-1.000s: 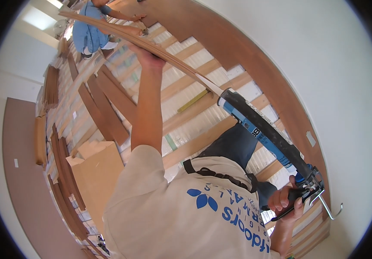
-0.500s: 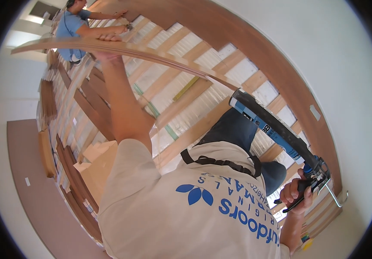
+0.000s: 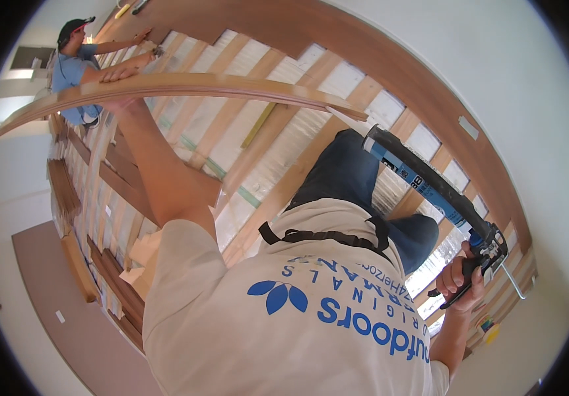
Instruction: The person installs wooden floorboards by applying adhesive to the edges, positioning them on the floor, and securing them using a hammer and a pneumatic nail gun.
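Observation:
My left hand (image 3: pixel 121 99) grips a long, narrow wooden board (image 3: pixel 232 89) from beneath, fingers curled over it. The board spans across the upper view, slightly tilted. My right hand (image 3: pixel 459 280), lower right, is wrapped around the handle of a black caulking gun (image 3: pixel 459 204) loaded with a blue cartridge (image 3: pixel 423 188). The gun's front points up-left at the board's right end, where a white nozzle is partly visible. Whether nozzle and board touch, I cannot tell. My knees rest over wooden battens (image 3: pixel 228 129) laid on plastic sheeting.
A co-worker (image 3: pixel 68 79) in blue crouches at upper left, hands near laid brown flooring (image 3: pixel 271 26). Loose dark boards (image 3: pixel 129 188) and stacked planks (image 3: pixel 63 185) lie at left, near a cardboard piece (image 3: pixel 142 257). A white wall (image 3: pixel 529 99) curves along the right.
My left hand and the board have moved left, the board now lying more level across the view. The caulking gun sits slightly farther right. The co-worker appears farther left as the view shifts.

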### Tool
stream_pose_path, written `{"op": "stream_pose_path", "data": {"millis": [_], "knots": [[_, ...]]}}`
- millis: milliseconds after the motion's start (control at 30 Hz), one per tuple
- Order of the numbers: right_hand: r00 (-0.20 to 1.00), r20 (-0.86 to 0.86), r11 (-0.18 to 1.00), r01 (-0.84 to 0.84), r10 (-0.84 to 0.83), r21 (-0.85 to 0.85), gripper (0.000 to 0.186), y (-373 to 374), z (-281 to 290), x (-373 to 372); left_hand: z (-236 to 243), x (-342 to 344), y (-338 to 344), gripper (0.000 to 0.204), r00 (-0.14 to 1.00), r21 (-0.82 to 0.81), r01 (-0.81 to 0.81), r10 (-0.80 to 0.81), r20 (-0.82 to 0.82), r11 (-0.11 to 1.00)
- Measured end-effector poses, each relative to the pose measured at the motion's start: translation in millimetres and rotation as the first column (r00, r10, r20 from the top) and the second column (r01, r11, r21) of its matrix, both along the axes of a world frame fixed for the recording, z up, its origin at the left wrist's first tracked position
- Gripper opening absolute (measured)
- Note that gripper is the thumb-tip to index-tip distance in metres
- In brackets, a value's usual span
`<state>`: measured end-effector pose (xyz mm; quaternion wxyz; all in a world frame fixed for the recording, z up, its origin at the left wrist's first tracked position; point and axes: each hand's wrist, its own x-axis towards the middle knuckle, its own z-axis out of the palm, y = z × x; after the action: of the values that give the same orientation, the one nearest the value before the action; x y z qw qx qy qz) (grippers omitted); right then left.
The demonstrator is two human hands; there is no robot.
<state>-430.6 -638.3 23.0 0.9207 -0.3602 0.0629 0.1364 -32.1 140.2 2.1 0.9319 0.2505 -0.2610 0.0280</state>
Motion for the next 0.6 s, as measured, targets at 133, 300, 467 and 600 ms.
{"op": "stream_pose_path", "data": {"millis": [133,300,467,600], "knots": [[0.999,-0.012,0.999,0.044,-0.044,-0.003,0.068,-9.4,-4.8,-9.3,-4.4,12.7,-10.4,0.032,0.999,0.008,0.043,-0.043,-0.004,0.999],[0.992,-0.045,0.993,0.118,-0.118,-0.013,0.069,-15.6,-12.3,-16.3,-5.1,18.0,-4.8,0.036,0.998,0.007,0.068,-0.068,-0.012,0.998],[0.985,-0.048,0.986,0.164,-0.164,-0.018,0.07,-20.7,-18.6,-20.8,-7.7,29.3,-13.5,0.04,0.997,0.016,0.081,-0.081,-0.01,0.997],[0.984,-0.025,0.983,0.177,-0.179,-0.056,0.071,-23.9,-21.1,-27.2,-13.3,29.1,-18.5,0.043,0.996,0.024,0.082,-0.081,-0.024,0.996]]}}
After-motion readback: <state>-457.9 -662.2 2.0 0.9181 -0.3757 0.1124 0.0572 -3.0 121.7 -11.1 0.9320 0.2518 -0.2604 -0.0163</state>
